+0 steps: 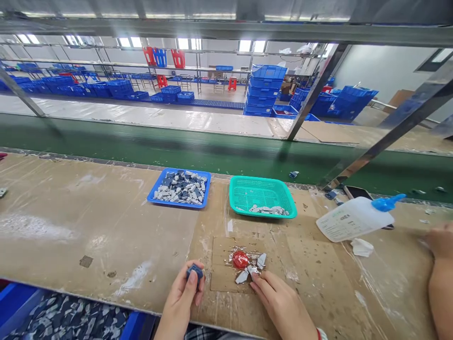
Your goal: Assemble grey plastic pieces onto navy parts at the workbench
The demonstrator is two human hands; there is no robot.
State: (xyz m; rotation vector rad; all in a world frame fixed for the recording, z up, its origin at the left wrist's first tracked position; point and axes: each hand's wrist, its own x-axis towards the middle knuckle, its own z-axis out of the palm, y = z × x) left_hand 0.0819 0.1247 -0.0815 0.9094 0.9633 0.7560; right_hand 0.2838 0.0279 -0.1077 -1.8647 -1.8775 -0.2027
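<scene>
My left hand (184, 293) is closed around a small dark blue-grey plastic part (195, 271), with the thumb pressed on its front. Over a piece of cardboard (221, 255), my right hand (278, 300) has its fingertips together on a small light grey plastic piece (252, 270). Two more light grey pieces lie close by, one to the left (242, 276) and another to the upper right (261, 260). Just beyond them sits a round red cap (240, 259) with wet-looking white smears. My right fingers partly cover the piece they touch.
A blue tray (150, 194) of grey and dark parts and a green basket (260, 189) with light pieces stand behind. A squeeze bottle (348, 219) leans to the right, near another person's arm (440, 274). A parts bin (136, 326) is at lower left; a green belt (177, 141) crosses behind.
</scene>
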